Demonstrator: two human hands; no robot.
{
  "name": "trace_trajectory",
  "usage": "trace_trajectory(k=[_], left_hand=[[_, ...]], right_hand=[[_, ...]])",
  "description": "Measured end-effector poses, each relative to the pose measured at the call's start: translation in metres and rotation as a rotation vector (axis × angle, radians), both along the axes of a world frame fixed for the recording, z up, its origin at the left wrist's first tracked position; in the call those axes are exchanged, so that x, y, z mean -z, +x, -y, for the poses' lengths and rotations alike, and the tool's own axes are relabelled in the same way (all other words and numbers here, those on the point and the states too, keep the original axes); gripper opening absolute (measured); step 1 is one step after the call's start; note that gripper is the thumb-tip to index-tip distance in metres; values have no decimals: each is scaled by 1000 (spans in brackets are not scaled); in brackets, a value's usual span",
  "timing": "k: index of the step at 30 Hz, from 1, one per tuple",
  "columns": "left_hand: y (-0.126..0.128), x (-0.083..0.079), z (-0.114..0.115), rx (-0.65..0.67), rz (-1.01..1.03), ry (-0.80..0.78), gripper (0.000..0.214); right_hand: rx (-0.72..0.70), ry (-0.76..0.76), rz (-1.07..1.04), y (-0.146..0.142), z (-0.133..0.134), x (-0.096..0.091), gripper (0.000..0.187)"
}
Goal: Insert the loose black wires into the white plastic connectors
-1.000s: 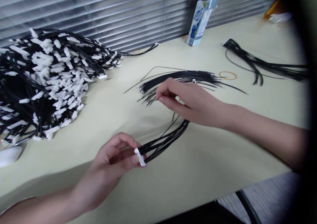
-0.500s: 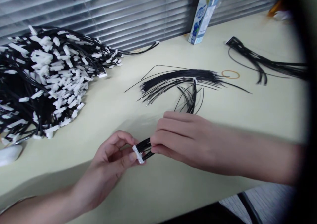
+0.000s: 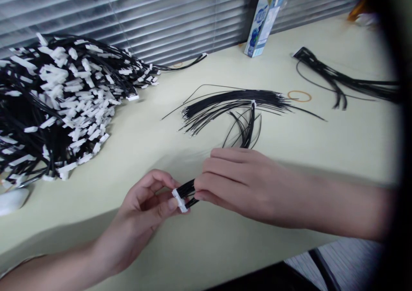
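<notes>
Head view: at the left end of the table (image 3: pixel 206 252), toward the far edge, lies a big heap of black leads with white plugs (image 3: pixel 58 106), well apart from both hands. Nearer the front edge, the left hand (image 3: pixel 141 216) comes in from the lower left and pinches the white connector (image 3: pixel 179 200) narrowly between thumb and forefinger, the other fingers curled behind it. The connector sits in the gap between the two hands, its open face turned toward the right hand. The black wires (image 3: pixel 189 191) leave it to the right. Just beside the connector, almost touching it, the right hand (image 3: pixel 240 183) has its fingertips (image 3: pixel 200 183) closed on those wires, palm down, forearm reaching in from the right edge. The wires' long axis runs from the connector rightward and away toward the far edge, passing under the right hand; their free ends fan out beyond its knuckles. Past them a loose bundle of bare-ended wires (image 3: pixel 231 100) lies flat mid-table, with a rubber band (image 3: pixel 299 96) at its right end. A drink carton (image 3: pixel 263 25) stands at the far edge, and another wire bundle (image 3: pixel 341 83) lies by the right edge.
</notes>
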State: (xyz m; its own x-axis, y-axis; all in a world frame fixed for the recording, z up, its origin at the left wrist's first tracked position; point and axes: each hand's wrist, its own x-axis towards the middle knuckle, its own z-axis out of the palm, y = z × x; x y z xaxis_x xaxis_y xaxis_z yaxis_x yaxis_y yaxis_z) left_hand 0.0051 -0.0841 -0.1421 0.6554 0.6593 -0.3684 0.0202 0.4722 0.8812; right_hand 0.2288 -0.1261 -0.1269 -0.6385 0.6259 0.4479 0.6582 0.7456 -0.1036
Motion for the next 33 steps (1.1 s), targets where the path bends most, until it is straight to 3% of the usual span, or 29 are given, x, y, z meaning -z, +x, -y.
trace_trajectory(k=[23, 33], left_hand=[[0, -1, 1, -2, -19, 5, 15], [0, 2, -1, 10, -5, 29, 12]], right_hand=[[12, -36, -22, 0, 0, -3, 27], [-23, 109, -60, -2, -1, 5, 31]])
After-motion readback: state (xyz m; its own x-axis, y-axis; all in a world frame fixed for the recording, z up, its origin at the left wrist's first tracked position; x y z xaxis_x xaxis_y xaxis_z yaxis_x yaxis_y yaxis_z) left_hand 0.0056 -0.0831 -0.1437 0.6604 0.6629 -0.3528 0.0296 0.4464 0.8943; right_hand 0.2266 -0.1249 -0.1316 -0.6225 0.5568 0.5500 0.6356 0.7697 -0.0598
